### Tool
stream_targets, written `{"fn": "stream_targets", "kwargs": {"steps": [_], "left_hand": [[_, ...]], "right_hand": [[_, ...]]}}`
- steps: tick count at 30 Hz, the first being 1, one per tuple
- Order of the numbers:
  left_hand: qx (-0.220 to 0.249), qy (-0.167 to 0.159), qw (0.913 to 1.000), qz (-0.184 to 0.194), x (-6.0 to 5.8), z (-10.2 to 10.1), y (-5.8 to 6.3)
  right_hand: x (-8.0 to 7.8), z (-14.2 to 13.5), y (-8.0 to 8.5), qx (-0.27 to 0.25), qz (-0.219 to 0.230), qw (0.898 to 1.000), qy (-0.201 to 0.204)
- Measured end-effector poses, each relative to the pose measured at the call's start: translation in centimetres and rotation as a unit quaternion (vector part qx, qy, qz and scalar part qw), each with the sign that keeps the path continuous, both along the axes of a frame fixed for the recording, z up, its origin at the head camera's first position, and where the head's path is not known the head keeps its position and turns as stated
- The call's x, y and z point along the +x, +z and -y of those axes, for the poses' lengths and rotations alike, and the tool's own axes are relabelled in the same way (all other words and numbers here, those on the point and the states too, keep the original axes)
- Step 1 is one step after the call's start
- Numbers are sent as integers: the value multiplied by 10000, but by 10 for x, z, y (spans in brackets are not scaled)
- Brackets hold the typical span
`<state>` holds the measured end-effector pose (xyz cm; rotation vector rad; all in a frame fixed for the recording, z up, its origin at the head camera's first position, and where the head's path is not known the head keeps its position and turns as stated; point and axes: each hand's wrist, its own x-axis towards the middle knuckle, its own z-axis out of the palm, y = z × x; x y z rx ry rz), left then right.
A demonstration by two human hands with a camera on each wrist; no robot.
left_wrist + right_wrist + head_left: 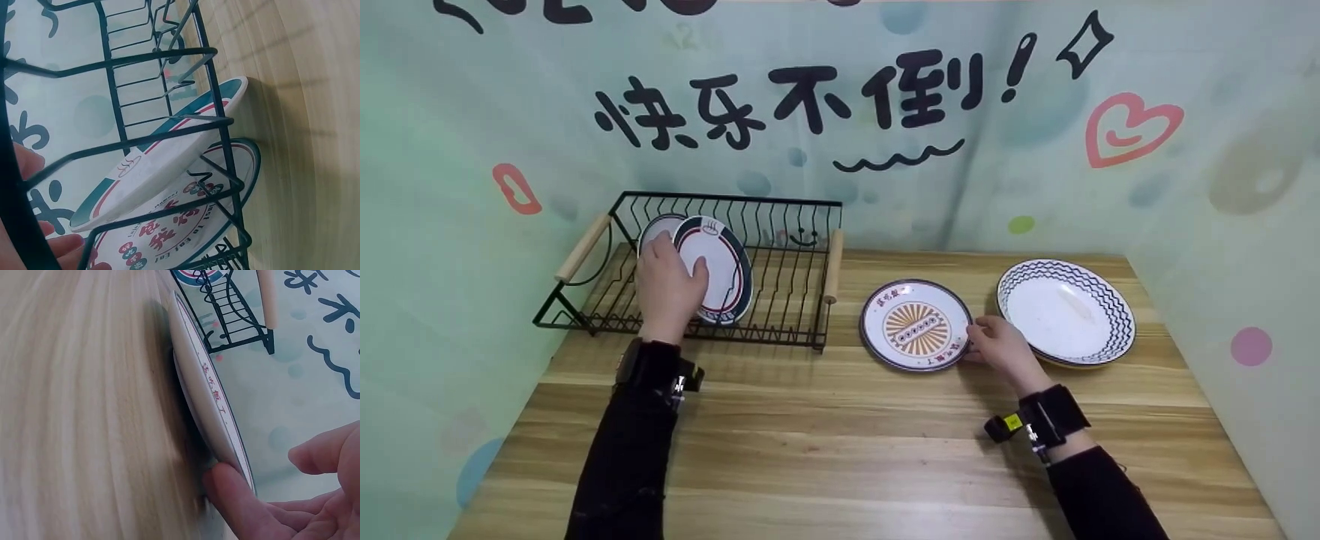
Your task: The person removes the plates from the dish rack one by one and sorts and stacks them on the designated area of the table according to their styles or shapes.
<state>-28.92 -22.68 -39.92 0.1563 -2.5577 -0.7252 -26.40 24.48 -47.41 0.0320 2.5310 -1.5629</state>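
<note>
My left hand (666, 289) is at the dish rack, its fingers by the edge of the rear plate (185, 219), which has red lettering. A front plate (712, 270) with a green-and-red rim leans upright beside it; my thumb is spread in front of this one. Rack wires partly hide the fingertips in the left wrist view. My right hand (1003, 349) touches the right edge of a small plate (916, 325) with an orange sunburst pattern. A finger (230, 489) sits under its rim, while another digit is held apart above it in the right wrist view.
The black wire rack (787, 300) has wooden handles and stands at the back left of the wooden table (840, 465). To the right of my right hand sits a large white bowl (1061, 311) with a wavy-patterned rim. A printed curtain (885, 210) closes off the back and sides.
</note>
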Motion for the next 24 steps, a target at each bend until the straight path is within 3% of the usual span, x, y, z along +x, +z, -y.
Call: {"fn": "stream_targets", "kwargs": {"steps": [9,16,24], "left_hand": [[-49,-49,9997,221,0,4,4],[-7,-69,9997,255,-1,4,3],[7,6,9995,313,-6,7,-1]], "right_hand": [[7,-1,4,592,-335,9977,-31],[17,0,8,1766,-1328,9753,-10],[18,1,8,1523,-1523,9765,32]]}}
